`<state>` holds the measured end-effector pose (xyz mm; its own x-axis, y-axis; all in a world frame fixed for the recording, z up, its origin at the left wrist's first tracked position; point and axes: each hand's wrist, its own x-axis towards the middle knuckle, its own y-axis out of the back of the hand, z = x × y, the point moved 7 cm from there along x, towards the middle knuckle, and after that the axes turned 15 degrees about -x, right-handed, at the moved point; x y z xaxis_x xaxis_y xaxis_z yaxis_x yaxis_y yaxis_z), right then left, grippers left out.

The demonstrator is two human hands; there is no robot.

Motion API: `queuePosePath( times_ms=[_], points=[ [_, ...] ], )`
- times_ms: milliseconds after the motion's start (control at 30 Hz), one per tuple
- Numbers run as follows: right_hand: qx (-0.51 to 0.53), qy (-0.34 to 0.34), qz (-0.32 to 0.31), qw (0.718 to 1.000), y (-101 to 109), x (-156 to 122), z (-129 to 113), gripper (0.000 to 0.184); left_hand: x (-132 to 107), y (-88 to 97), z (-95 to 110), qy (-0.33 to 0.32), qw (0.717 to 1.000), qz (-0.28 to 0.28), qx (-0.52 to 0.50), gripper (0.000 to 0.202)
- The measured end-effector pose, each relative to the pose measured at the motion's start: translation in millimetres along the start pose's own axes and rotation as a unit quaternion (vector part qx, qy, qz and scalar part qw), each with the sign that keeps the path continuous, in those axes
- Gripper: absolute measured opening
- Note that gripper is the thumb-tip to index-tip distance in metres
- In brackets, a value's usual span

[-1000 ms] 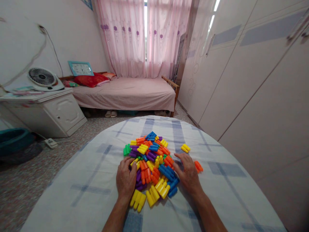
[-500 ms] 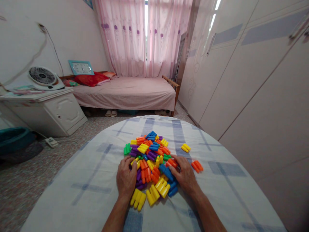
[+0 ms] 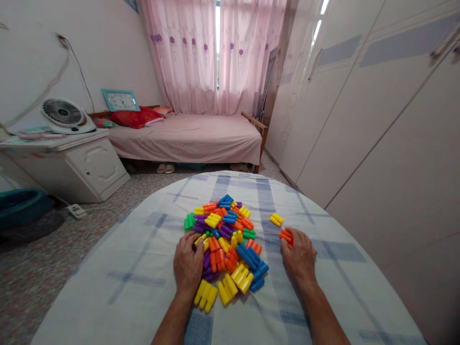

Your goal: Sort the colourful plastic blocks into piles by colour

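A heap of bright plastic blocks, yellow, orange, blue, purple and green, lies in the middle of a round table with a checked cloth. My left hand rests with curled fingers on the heap's near left edge, touching purple and orange blocks. My right hand is out to the right of the heap, its fingertips closed over a stray orange block. A lone yellow block lies just beyond it.
A pink bed stands under curtains at the back. A white cabinet with a fan on top is at the left, a teal basin sits on the floor, and wardrobe doors line the right.
My right hand left the heap's right edge and moved right to the stray orange block, which has shifted slightly left and farther. My left hand has stayed put.
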<state>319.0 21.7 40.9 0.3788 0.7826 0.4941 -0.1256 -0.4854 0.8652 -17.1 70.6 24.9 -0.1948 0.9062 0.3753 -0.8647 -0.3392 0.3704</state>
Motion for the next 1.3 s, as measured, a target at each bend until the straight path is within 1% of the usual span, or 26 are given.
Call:
queuePosePath(
  times_ms=[100,200,267,400,467,533,600,633,700,800,867,933,1033,1133,1233,1300],
  points=[
    [0.007,0.023,0.000,1.000,-4,-2,-6,0.039,0,0.1,0,0.000,1.000,0.002,-0.003,0.028],
    [0.010,0.057,-0.017,0.998,-6,-2,-12,0.036,1,-0.6,0,0.005,1.000,-0.002,-0.001,0.028],
    [0.000,0.050,-0.034,0.998,-6,-2,-9,0.032,1,-0.6,0,0.005,1.000,0.000,-0.004,0.027],
    [-0.040,-0.001,-0.048,0.998,-2,-1,5,0.027,0,-0.1,0,0.003,1.000,0.003,-0.003,0.027],
    [-0.053,-0.010,-0.038,0.998,3,-1,5,0.027,0,0.0,1,0.004,1.000,0.001,0.000,0.028],
    [-0.047,-0.008,-0.009,0.999,9,0,0,0.028,0,0.3,1,0.005,1.000,0.000,0.002,0.029],
    [-0.007,0.016,0.019,1.000,16,0,-11,0.028,0,0.2,1,0.006,1.000,-0.002,0.002,0.030],
    [0.025,0.037,0.021,0.999,18,0,-19,0.027,0,0.1,1,0.007,1.000,-0.002,0.003,0.030],
    [0.100,0.085,-0.008,0.991,19,-1,-35,0.023,0,-0.1,1,0.006,1.000,-0.004,0.006,0.030],
    [0.177,0.148,-0.083,0.969,14,-7,-55,0.021,0,0.1,1,0.005,1.000,0.000,0.010,0.029],
    [0.187,0.179,-0.115,0.959,12,-12,-64,0.020,0,0.4,1,0.001,1.000,0.002,0.010,0.029],
    [0.177,0.200,-0.132,0.955,12,-15,-69,0.022,0,0.7,1,-0.001,1.000,0.005,0.009,0.028],
    [0.167,0.209,-0.145,0.953,12,-17,-70,0.024,0,0.5,0,0.002,1.000,0.004,0.008,0.029],
    [0.170,0.209,-0.151,0.951,13,-16,-71,0.017,0,0.1,0,0.005,1.000,0.001,0.010,0.029],
    [0.178,0.197,-0.161,0.951,13,-17,-72,0.010,0,-0.2,1,0.007,1.000,-0.001,0.011,0.030],
    [0.188,0.179,-0.167,0.951,13,-17,-71,0.009,0,-0.5,1,0.008,1.000,-0.002,0.011,0.030]
  ],
)
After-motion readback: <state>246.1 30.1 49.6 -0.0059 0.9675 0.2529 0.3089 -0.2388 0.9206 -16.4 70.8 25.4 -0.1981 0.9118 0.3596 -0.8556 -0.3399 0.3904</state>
